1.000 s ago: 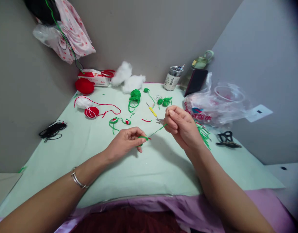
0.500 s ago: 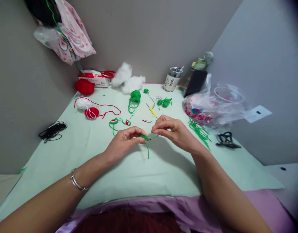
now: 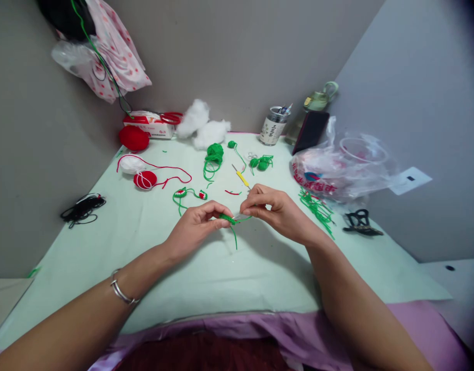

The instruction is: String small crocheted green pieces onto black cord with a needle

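Note:
My left hand (image 3: pixel 196 225) pinches a small green crocheted piece (image 3: pixel 228 218) above the pale green table (image 3: pixel 152 242). A loose green yarn tail (image 3: pixel 234 238) hangs down from it. My right hand (image 3: pixel 277 211) is closed in a pinch just right of the piece, fingertips at its end, on the green strand or a thin tool I cannot make out. The two hands nearly touch. A silver bangle (image 3: pixel 121 291) sits on my left wrist.
Behind the hands lie a yellow-handled hook (image 3: pixel 241 176), green yarn balls (image 3: pixel 214 154), small green-and-red pieces (image 3: pixel 188 194), a red ball (image 3: pixel 145 179), white stuffing (image 3: pixel 204 126), a jar (image 3: pixel 274 125), a plastic bag (image 3: pixel 343 167), green strands (image 3: pixel 318 208), black cord (image 3: pixel 82 207) and black clip (image 3: pixel 361 222).
My right hand came down and left from a raised pull with the strand taut, to meet my left hand at the green piece. The yarn tail now hangs slack.

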The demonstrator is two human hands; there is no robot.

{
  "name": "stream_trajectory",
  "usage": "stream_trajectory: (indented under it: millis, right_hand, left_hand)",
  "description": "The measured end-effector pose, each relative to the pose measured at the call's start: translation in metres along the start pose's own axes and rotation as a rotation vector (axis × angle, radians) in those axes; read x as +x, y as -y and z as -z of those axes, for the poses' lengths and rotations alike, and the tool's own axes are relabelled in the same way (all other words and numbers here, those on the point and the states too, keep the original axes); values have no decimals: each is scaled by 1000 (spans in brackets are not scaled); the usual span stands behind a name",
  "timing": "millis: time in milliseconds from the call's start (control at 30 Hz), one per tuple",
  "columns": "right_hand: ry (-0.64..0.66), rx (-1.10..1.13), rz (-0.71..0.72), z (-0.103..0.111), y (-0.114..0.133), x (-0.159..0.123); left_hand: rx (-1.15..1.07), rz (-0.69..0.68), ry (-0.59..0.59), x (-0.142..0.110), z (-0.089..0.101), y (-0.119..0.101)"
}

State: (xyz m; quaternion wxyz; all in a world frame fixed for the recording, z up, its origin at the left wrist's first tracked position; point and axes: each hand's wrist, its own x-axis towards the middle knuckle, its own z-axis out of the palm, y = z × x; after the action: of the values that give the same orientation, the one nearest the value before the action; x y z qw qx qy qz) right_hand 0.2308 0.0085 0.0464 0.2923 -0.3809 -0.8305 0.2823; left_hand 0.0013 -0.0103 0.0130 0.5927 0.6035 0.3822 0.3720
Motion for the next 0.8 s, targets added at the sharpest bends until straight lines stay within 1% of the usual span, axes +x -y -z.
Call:
stream_trajectory:
  millis: [167, 333, 533, 667, 733, 800]
  right_hand:
    - [23, 34, 28, -3, 3, 1]
    - [58, 52, 17, -6, 7, 1]
    - [-3, 72, -26, -8, 4, 2]
    - [-51, 194, -84, -14, 5, 2]
    - [-50, 223, -56, -18, 8, 2]
    - [-46, 157, 19, -22, 9, 1]
  left_hand:
    - [-20, -6, 40, -1, 0, 0]
    - [-114, 43, 82, 0, 0, 1]
    - [-128, 63, 87, 1, 2, 1]
    - [-77, 38, 79, 1, 2, 3]
    - [-71, 15, 69, 1, 1, 4]
    - [-96, 2, 66, 2, 1, 6]
